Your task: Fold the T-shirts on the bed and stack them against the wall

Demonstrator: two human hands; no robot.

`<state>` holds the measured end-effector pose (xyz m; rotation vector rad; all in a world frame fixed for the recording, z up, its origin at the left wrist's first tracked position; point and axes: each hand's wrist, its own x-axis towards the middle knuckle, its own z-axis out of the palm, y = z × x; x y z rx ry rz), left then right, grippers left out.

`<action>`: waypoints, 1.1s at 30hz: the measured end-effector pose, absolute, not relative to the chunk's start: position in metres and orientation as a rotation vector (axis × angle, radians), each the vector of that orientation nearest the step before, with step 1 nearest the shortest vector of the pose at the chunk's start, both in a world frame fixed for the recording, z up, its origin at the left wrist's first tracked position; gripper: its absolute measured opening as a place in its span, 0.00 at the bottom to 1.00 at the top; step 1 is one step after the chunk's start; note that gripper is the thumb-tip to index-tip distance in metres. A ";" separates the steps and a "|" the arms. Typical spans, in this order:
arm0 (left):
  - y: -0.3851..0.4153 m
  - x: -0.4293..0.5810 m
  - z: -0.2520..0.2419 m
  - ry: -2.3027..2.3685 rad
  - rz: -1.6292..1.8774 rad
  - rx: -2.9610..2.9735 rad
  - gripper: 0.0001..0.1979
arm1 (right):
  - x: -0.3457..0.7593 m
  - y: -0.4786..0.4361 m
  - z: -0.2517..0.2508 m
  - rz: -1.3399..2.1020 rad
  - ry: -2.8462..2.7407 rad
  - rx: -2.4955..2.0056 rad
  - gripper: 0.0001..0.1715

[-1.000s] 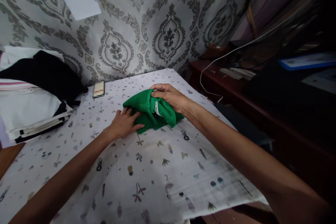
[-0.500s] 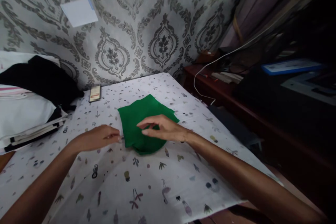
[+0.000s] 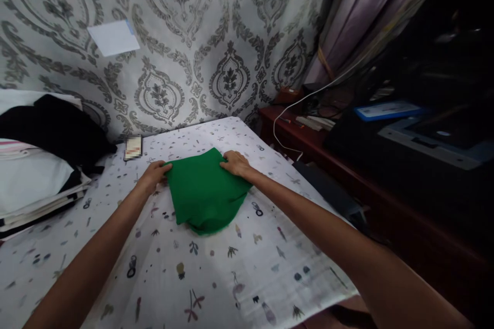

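Patterned wallpaper [image 3: 185,56] rises behind the sheet [image 3: 216,277], where the green cloth [image 3: 208,190] lies. My left hand [image 3: 154,174] pinches its far left corner; my right hand [image 3: 236,163], nearly closed, grips its far right edge.

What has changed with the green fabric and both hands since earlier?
The green fabric, bunched at first, now lies spread out. The left hand moved forward to its far left corner, the right hand to its far right side. The black-and-white clothes pile stayed.
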<state>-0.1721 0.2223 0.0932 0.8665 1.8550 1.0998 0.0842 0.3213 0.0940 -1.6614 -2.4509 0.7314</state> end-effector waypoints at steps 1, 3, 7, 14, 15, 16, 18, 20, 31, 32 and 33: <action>0.222 -0.172 0.093 1.842 1.152 0.829 0.14 | 0.084 0.322 0.093 0.726 -2.447 -1.661 0.15; 0.219 -0.169 0.091 1.811 1.232 0.751 0.15 | 0.086 0.323 0.091 0.719 -2.441 -1.656 0.15; 0.208 -0.161 0.092 1.707 1.316 0.636 0.10 | 0.094 0.325 0.090 0.730 -2.463 -1.598 0.18; 0.182 -0.153 0.105 1.423 1.041 0.574 0.11 | 0.113 0.324 0.092 0.866 -2.541 -1.422 0.17; 0.181 -0.151 0.106 1.426 1.002 0.596 0.14 | 0.116 0.324 0.093 0.870 -2.544 -1.384 0.14; 0.181 -0.148 0.107 1.436 0.978 0.614 0.17 | 0.118 0.323 0.093 0.863 -2.543 -1.351 0.12; 0.184 -0.142 0.109 1.450 0.974 0.626 0.21 | 0.123 0.325 0.092 0.852 -2.531 -1.283 0.11; 0.190 -0.137 0.109 1.444 1.021 0.615 0.20 | 0.127 0.328 0.091 0.870 -2.481 -1.199 0.11; 0.228 -0.146 0.100 1.486 0.977 0.479 0.12 | 0.146 0.328 0.074 1.403 -1.985 -1.241 0.12; 0.226 -0.144 0.100 1.450 0.953 0.491 0.15 | 0.148 0.324 0.072 1.509 -1.918 -1.239 0.13; 0.222 -0.142 0.099 1.414 0.934 0.505 0.18 | 0.151 0.320 0.070 1.604 -1.859 -1.225 0.13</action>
